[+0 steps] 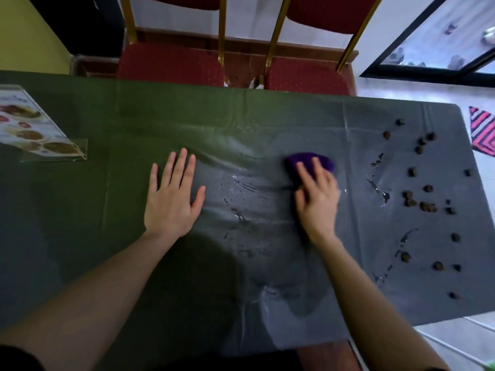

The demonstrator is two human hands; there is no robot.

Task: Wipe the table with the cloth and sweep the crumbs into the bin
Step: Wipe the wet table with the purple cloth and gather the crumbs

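**Purple cloth pressed to a wet green table, crumbs lying to the right**

At nine to ten o'clock a clear acrylic menu stand [40, 127] lies on the table [80, 236], showing photographs of dishes; its lettering is too blurred to read; no other writing or brand shows, and no container is in view.

Left of centre the left hand [172, 199] lies flat, palm down, on the green plastic cover; its fingers [180, 167] are straight and slightly spread, the thumb angled out toward three o'clock; it holds nothing.

Between the hands, streaks and beads of water [238, 212] glisten on the cover.

Right of centre the right hand [317, 199] presses down on the purple cloth [310, 160]; the fingers are laid close together across its top, and the cloth shows beyond the fingertips toward twelve o'clock; the hand is slightly motion-blurred.

From two to four o'clock dark brown crumbs [427, 206] are scattered over the right end of the table, well apart from the cloth; more wet streaks run among them.

At twelve o'clock two red chairs [171, 62] with gold frames stand against the table's far edge; at three o'clock a striped mat [483, 132] lies on the pale floor.
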